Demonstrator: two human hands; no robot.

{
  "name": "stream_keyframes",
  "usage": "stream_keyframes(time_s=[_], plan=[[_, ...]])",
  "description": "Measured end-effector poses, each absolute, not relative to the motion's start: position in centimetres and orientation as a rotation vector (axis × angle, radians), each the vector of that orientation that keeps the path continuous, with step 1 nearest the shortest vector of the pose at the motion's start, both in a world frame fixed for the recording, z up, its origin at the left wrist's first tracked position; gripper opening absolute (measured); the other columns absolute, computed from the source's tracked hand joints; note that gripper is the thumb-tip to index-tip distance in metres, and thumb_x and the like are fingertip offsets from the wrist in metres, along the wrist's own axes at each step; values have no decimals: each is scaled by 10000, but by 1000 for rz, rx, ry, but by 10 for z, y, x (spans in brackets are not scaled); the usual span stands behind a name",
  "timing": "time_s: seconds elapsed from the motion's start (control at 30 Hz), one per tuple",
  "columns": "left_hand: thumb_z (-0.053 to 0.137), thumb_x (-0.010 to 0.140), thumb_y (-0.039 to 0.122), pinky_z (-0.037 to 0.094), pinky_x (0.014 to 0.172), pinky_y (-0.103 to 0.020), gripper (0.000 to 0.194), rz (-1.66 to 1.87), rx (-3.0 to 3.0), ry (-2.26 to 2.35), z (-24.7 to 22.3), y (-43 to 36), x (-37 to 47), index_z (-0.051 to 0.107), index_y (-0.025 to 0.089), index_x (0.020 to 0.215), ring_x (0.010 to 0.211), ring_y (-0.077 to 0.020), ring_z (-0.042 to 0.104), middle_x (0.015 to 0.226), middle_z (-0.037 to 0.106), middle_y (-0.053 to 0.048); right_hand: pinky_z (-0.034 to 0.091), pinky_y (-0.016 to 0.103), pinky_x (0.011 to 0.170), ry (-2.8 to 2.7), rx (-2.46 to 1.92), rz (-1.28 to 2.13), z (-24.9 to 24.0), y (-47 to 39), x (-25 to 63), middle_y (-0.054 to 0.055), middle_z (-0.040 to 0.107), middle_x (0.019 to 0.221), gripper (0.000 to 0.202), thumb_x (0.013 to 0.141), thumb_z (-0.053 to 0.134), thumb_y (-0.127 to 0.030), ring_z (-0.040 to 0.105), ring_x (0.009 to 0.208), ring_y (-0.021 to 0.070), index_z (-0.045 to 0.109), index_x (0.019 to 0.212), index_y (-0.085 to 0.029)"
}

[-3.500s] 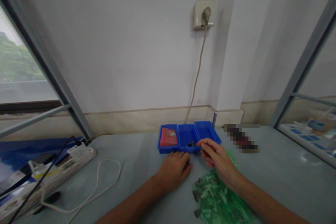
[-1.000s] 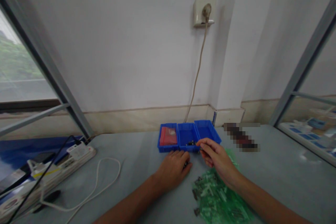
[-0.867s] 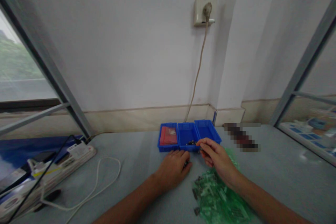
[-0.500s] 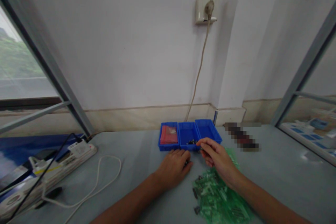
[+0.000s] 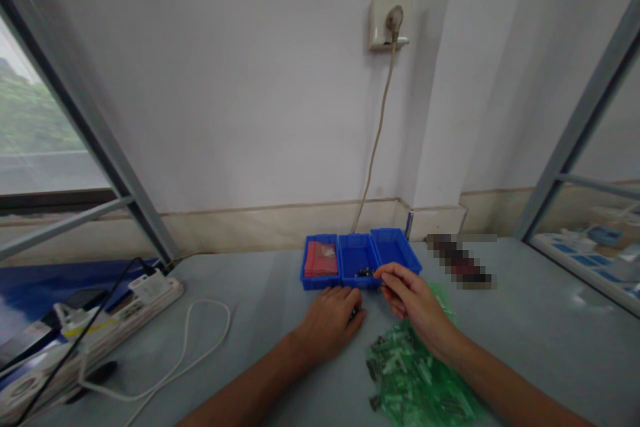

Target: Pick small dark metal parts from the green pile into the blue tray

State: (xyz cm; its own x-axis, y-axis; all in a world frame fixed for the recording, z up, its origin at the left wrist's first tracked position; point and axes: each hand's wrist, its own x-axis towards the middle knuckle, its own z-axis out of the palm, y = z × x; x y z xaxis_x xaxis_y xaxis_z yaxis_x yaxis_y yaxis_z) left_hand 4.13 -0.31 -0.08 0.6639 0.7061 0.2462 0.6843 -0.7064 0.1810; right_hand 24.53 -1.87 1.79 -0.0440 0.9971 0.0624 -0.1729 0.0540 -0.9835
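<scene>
My left hand (image 5: pixel 333 320) rests on the grey table in front of the blue bins, its fingers curled over small dark metal parts that peep out by the thumb. My right hand (image 5: pixel 407 297) is at the front right corner of the middle blue bin (image 5: pixel 357 255), thumb and forefinger pinched on a small dark piece too small to name. Several small dark parts (image 5: pixel 365 272) lie in that bin's front. Red packets (image 5: pixel 321 258) fill the left bin. Under my right wrist lie green plastic bags (image 5: pixel 420 373) with small metal parts inside.
A right blue bin (image 5: pixel 395 250) adjoins the middle one. At left lie a white power strip (image 5: pixel 145 307) and a looped white cable (image 5: pixel 187 360). A blurred-out object (image 5: pixel 463 263) lies at back right. A cord hangs from the wall socket (image 5: pixel 391 20); metal frame posts stand on both sides.
The view has shifted very slightly. Both hands stay in the same places with the same closed fingers.
</scene>
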Motion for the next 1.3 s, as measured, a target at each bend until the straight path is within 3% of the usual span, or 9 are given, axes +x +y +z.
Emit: stream_keyframes(time_s=[1.2,1.3], plan=[[547,1032,293,461,848,-355,91,425,2809,1168,5,-5,42,558,208,1062,973,-247,621,1050,670,-58,301,189,408,-1218,-1035,1276,11,-16,246,-37,542,655,295,882,692,-501,404,479,85,701,954,-215],[543,1034,295,462,849,-356,93,428,2809,1171,4,-5,42,559,208,1063,968,-245,620,1048,667,-57,258,185,406,-1200,-1016,1299,11,-16,246,-41,529,651,288,877,701,-499,383,481,82,704,956,-222]])
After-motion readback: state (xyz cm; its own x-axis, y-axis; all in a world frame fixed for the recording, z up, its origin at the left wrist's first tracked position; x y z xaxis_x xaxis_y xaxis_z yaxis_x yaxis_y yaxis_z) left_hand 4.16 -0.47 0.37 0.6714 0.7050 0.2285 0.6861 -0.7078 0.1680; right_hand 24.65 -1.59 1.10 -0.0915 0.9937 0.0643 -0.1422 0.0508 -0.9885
